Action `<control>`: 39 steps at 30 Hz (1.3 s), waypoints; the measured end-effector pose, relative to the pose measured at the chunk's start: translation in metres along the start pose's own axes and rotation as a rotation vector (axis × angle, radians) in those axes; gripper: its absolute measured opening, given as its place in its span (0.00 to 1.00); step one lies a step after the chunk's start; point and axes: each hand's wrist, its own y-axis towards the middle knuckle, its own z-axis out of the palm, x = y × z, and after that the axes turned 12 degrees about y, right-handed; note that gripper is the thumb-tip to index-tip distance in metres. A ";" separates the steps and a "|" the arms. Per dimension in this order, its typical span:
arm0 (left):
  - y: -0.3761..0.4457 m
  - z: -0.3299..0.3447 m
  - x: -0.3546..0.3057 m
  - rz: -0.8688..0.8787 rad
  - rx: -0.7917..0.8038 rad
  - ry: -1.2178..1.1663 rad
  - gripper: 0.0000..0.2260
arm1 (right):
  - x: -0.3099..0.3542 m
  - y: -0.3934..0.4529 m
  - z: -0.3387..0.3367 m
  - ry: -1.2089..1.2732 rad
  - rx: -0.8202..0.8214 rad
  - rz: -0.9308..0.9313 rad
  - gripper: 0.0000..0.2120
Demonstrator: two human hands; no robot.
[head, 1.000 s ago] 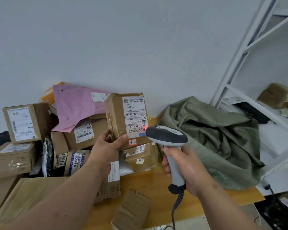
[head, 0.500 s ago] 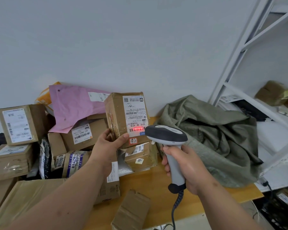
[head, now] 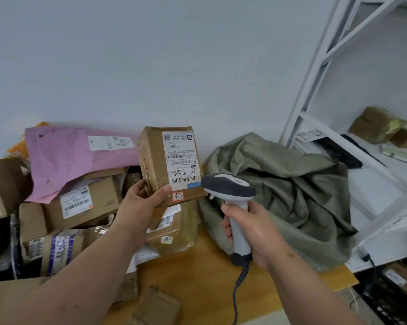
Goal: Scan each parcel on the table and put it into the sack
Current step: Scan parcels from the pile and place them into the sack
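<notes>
The crumpled olive-green woven sack [head: 289,195] fills the right middle of the frame, slumped on the light wooden table [head: 204,277] against the pale wall. A white metal shelving rack [head: 319,73] climbs the right edge. At the left, a heap of taped brown cardboard parcels [head: 85,205] spreads from the frame's edge toward the centre, with a flat pink plastic mailer bag [head: 66,158] lying tilted on top of it.

In the centre I hold up a brown cardboard box with a white printed shipping label [head: 172,165], upright and lifted above the heap, its label facing me and its barcode near the lower edge. My left hand [head: 139,207] grips its lower left corner, thumb across the front face and fingers curled behind.

Just right of the box, my right hand [head: 256,233] is wrapped tight around the handle of a grey and white corded barcode scanner [head: 230,191], whose head points left at the label's barcode, close to it. Its coiled cable hangs toward the bottom edge.
</notes>
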 end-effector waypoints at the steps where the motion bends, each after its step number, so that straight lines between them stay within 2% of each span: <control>1: 0.003 0.012 -0.003 0.001 -0.003 0.007 0.51 | 0.004 0.009 -0.010 0.006 -0.027 -0.010 0.05; 2: 0.006 0.026 -0.006 0.005 0.002 -0.002 0.51 | 0.008 0.018 -0.021 0.008 -0.053 -0.019 0.04; 5: 0.019 0.072 -0.015 0.001 -0.008 0.048 0.44 | 0.023 0.047 -0.058 0.052 -0.103 -0.040 0.04; 10: 0.050 0.147 -0.035 -0.085 0.006 0.247 0.51 | 0.046 0.096 -0.112 0.145 -0.187 -0.061 0.07; 12: 0.062 0.177 -0.044 -0.136 0.077 0.270 0.46 | 0.054 0.115 -0.129 0.186 -0.202 -0.041 0.08; 14: 0.075 0.204 -0.045 -0.192 0.156 0.306 0.36 | 0.059 0.133 -0.144 0.225 -0.223 -0.003 0.09; 17: 0.094 0.235 -0.036 -0.226 0.164 0.443 0.21 | 0.059 0.156 -0.165 0.217 -0.262 0.037 0.08; 22: 0.115 0.266 -0.009 -0.236 0.160 0.705 0.16 | 0.039 0.183 -0.188 0.120 -0.326 0.120 0.12; 26: 0.117 0.275 -0.001 -0.213 0.118 0.767 0.20 | 0.024 0.199 -0.191 0.076 -0.346 0.216 0.17; 30: 0.112 0.262 0.002 -0.172 0.056 0.743 0.23 | 0.012 0.204 -0.193 0.035 -0.333 0.275 0.14; 33: 0.108 0.237 0.003 -0.112 -0.020 0.742 0.24 | 0.008 0.201 -0.189 0.012 -0.317 0.248 0.12; 39: 0.088 0.162 0.000 -0.065 -0.180 0.727 0.20 | 0.017 0.177 -0.149 -0.145 -0.232 0.110 0.07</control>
